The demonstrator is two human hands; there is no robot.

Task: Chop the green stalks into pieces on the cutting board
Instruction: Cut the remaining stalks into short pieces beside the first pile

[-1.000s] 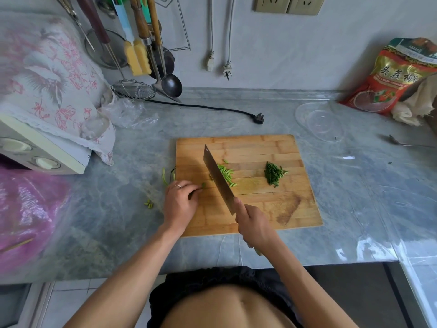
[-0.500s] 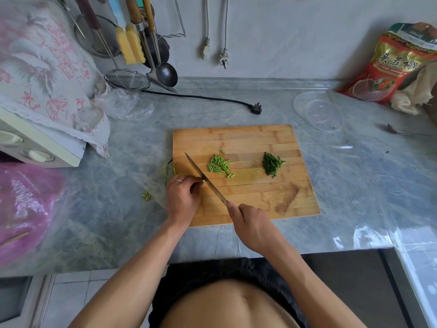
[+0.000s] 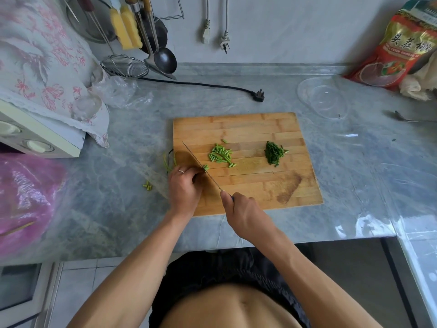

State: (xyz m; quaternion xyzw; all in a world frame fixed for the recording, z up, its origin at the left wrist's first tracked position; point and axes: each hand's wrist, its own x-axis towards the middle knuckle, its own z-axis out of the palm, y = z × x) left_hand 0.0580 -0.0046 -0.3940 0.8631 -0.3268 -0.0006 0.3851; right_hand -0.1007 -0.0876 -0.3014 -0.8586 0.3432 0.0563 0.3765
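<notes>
A wooden cutting board (image 3: 255, 124) lies on the grey marble counter. My left hand (image 3: 183, 188) presses the green stalks (image 3: 169, 162) down at the board's left edge; only their ends show past my fingers. My right hand (image 3: 241, 210) grips the handle of a cleaver (image 3: 201, 164), whose blade stands edge-down against the stalk tips beside my left fingers. A pile of light green cut pieces (image 3: 221, 155) lies right of the blade. A darker pile of finely chopped greens (image 3: 274, 151) sits further right.
A few cut bits (image 3: 147, 186) lie on the counter left of the board. A clear plastic lid (image 3: 322, 97) and a red food bag (image 3: 392, 46) sit at back right. A black plug cord (image 3: 259, 95), hanging utensils (image 3: 163, 58) and a cloth-covered appliance (image 3: 45, 74) stand behind and left.
The cleaver has tilted from flat-faced to edge-on and come down closer to my left fingers. The pile of light green pieces now lies uncovered right of the blade.
</notes>
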